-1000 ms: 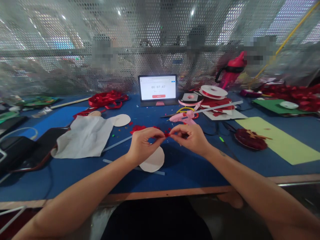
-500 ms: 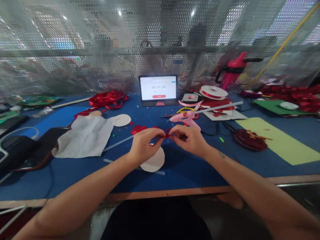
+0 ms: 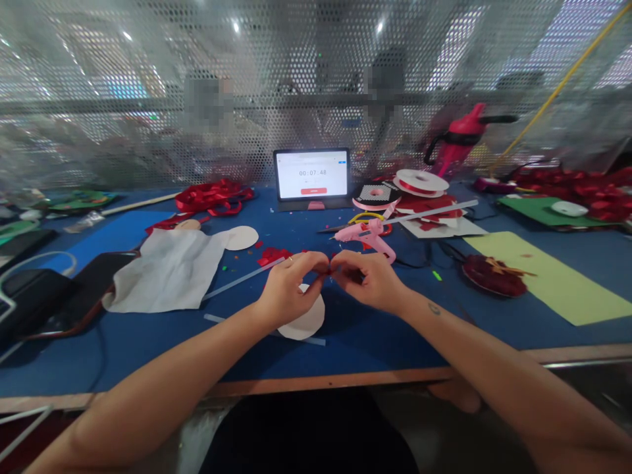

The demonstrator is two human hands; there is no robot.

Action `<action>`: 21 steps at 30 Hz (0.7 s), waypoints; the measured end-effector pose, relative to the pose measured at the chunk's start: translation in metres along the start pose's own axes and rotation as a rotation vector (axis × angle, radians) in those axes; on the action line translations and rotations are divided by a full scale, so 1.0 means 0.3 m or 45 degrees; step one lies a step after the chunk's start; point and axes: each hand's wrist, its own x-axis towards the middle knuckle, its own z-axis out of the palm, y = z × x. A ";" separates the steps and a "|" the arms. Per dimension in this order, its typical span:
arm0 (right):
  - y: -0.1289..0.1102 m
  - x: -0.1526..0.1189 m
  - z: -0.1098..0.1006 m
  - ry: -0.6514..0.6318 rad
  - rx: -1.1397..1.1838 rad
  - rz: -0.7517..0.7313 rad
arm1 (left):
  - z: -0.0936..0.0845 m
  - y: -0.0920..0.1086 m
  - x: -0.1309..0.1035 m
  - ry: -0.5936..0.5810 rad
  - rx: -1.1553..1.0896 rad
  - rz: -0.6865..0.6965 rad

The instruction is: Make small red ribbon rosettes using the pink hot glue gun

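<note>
Fingertips together at the middle of the table, my left hand [image 3: 295,283] and my right hand [image 3: 369,280] both pinch a small piece of red ribbon [image 3: 328,270], mostly hidden by the fingers. Under my left hand lies a white round disc [image 3: 309,320], with a clear glue stick [image 3: 313,340] poking out from beneath it. Just behind my left hand are cut red ribbon pieces [image 3: 272,255]. A pink glue gun [image 3: 365,235] rests behind my right hand, beside yellow-handled scissors [image 3: 366,218].
A tablet [image 3: 313,174] showing a timer stands at the back. Ribbon spools [image 3: 421,181] and a pink bottle [image 3: 459,139] are at back right. White cloth [image 3: 168,273] and a phone [image 3: 83,289] lie left; yellow paper [image 3: 567,280] and a dark red round piece [image 3: 494,276] lie right.
My fingertips have drawn closer together, curling over the red piece, so less of it shows. Nothing on the table has visibly moved.
</note>
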 end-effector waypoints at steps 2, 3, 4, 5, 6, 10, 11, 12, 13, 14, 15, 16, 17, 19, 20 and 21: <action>-0.001 0.000 0.001 -0.001 0.003 0.000 | 0.001 -0.003 -0.002 -0.011 0.006 0.033; -0.001 0.001 0.001 -0.006 0.004 0.009 | 0.001 -0.005 -0.002 -0.017 0.008 0.042; -0.001 0.002 0.001 -0.013 0.004 0.023 | 0.001 -0.006 -0.002 -0.024 0.006 0.045; 0.000 0.003 0.001 -0.020 0.001 0.043 | 0.001 -0.007 -0.002 -0.029 0.003 0.043; 0.001 0.005 0.000 -0.026 -0.005 0.061 | 0.001 -0.007 -0.002 -0.034 -0.002 0.036; 0.006 0.009 -0.003 -0.054 -0.051 0.106 | -0.002 -0.006 0.001 -0.053 -0.053 -0.024; 0.007 0.009 -0.003 -0.068 -0.065 0.104 | -0.003 -0.005 0.002 -0.062 -0.071 -0.039; 0.008 0.008 -0.004 -0.083 -0.076 0.094 | -0.004 -0.004 0.003 -0.070 -0.089 -0.051; 0.008 0.007 -0.004 -0.095 -0.086 0.076 | -0.005 -0.002 0.003 -0.077 -0.104 -0.060; 0.007 0.006 -0.005 -0.099 -0.099 0.050 | -0.006 -0.001 0.004 -0.088 -0.117 -0.067; 0.006 0.004 -0.005 -0.096 -0.120 0.022 | -0.006 0.000 0.004 -0.099 -0.127 -0.077; 0.004 0.003 -0.006 -0.091 -0.151 -0.008 | -0.006 0.001 0.005 -0.111 -0.136 -0.092; 0.002 0.003 -0.006 -0.085 -0.194 -0.036 | -0.006 0.001 0.005 -0.125 -0.144 -0.114; -0.001 0.002 -0.006 -0.077 -0.303 -0.084 | -0.005 0.002 0.006 -0.163 -0.159 -0.164; -0.002 0.002 -0.005 -0.078 -0.365 -0.104 | -0.005 0.002 0.007 -0.185 -0.168 -0.190; -0.002 0.002 -0.004 -0.082 -0.428 -0.122 | -0.005 0.002 0.008 -0.206 -0.176 -0.213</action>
